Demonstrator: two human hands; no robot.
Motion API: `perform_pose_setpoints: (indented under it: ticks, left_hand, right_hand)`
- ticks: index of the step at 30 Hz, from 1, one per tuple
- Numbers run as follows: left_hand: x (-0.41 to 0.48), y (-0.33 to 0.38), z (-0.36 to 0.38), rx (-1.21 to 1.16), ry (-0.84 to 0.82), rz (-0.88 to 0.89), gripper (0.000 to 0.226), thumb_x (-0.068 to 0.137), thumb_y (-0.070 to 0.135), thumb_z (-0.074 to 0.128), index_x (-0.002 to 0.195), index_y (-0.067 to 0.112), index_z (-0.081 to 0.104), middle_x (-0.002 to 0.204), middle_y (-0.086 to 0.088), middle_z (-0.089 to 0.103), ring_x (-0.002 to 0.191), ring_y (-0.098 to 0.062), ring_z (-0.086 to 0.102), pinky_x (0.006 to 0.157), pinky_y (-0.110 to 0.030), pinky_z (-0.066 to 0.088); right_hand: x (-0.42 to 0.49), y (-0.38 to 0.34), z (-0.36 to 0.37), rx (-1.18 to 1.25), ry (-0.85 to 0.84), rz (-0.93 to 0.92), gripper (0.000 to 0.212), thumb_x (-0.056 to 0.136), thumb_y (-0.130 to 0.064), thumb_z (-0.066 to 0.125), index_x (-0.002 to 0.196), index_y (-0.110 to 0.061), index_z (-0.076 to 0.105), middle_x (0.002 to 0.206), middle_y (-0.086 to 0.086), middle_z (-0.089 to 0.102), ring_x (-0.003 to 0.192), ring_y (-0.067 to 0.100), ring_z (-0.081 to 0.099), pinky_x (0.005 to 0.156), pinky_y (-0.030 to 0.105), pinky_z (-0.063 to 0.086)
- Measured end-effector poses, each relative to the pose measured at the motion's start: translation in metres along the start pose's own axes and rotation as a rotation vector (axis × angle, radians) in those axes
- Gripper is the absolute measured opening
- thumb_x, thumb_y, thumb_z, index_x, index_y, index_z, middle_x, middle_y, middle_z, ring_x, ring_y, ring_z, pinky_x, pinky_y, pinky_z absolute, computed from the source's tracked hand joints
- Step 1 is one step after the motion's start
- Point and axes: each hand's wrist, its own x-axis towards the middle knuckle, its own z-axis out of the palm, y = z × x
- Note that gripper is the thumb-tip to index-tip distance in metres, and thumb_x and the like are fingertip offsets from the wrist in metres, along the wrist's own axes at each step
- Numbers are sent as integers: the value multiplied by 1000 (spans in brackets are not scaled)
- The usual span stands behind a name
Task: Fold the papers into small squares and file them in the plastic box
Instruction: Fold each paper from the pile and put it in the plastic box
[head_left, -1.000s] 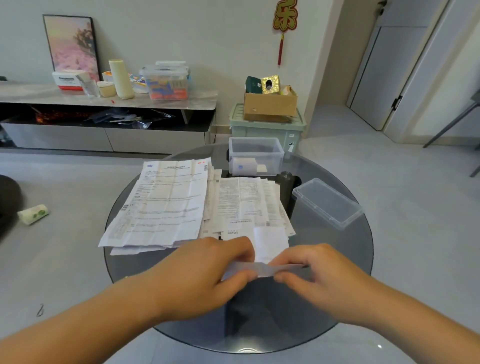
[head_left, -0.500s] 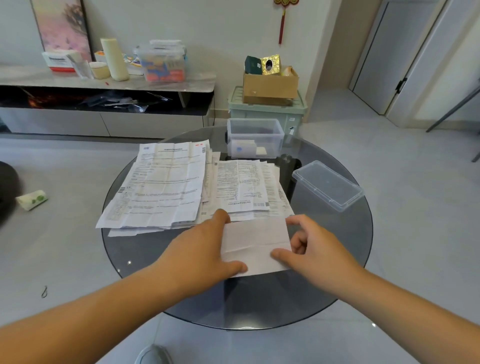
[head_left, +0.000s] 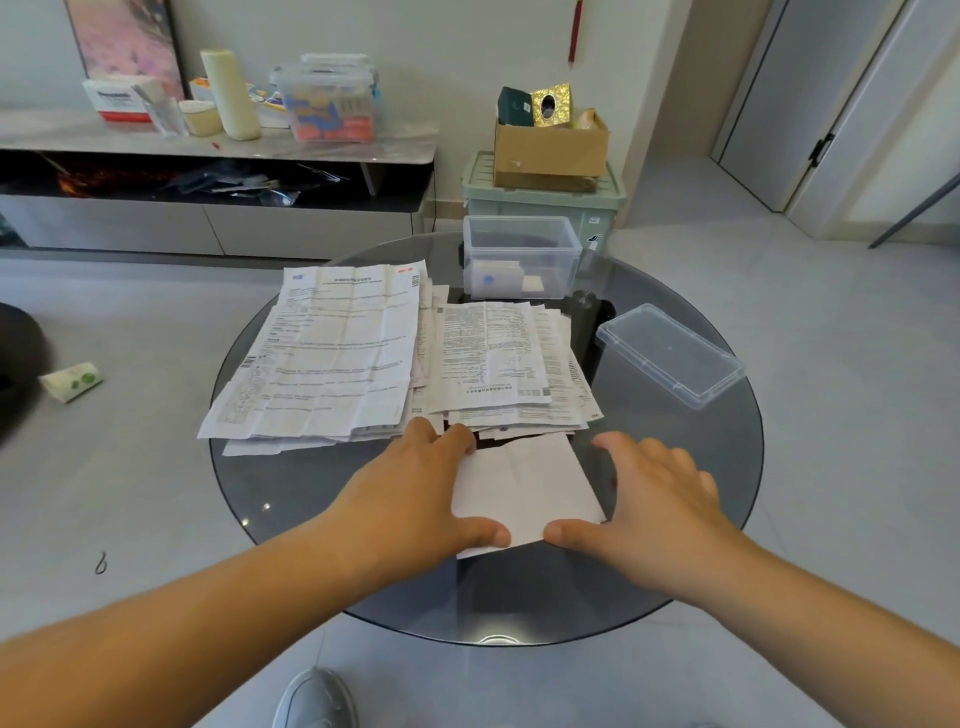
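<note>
Folded paper (head_left: 524, 483) lies flat on the glass counter (head_left: 291, 493), near its front. Left hand (head_left: 415, 493) is spread over the paper's left side, thumb on the near edge. Right hand (head_left: 660, 499) is spread too, thumb pressing the near corner, probably to pin it for creasing. The stack of papers (head_left: 332, 353) sits just beyond, between the hands and the open plastic box (head_left: 522, 254). The lid (head_left: 670, 353) lies apart, to the right.

I can read no text. Print and barcodes cover the paper stacks (head_left: 337, 353), too small to make out; the shelf carton (head_left: 122, 98) bears one blurred word, possibly a brand.
</note>
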Motion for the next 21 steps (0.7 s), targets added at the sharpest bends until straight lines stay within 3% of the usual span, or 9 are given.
perform_pose_setpoints:
  ticks: [7,10,13,21]
  left_hand:
    - [-5,7,-7,111,-4,20,77,66,81,68,123,36,43,129,8,39,117,-13,40,98,-28,43]
    - [-6,11,-8,91,-17,39,70,66,77,72,115,36,44,125,9,40,114,-12,38,95,-26,42]
    - [-6,14,-9,70,-43,53,63,66,72,76,107,36,44,121,10,42,109,-12,40,92,-25,44]
    - [0,18,-12,57,-100,-16,85,59,71,83,121,30,41,117,10,55,99,-12,52,78,-27,46]
  right_hand:
    - [-1,7,-4,165,11,-37,70,80,-49,74,137,-43,35,123,-10,47,123,17,37,101,35,36]
    - [-9,6,2,203,111,-252,42,87,-39,72,122,-41,49,117,-19,43,118,6,33,98,27,36]
    - [-14,4,7,141,39,-471,17,92,-39,66,108,-40,61,108,-25,47,109,-2,37,94,19,37]
    - [-11,8,2,81,-99,-545,30,88,-61,60,108,-41,67,110,-27,46,111,0,43,94,20,42]
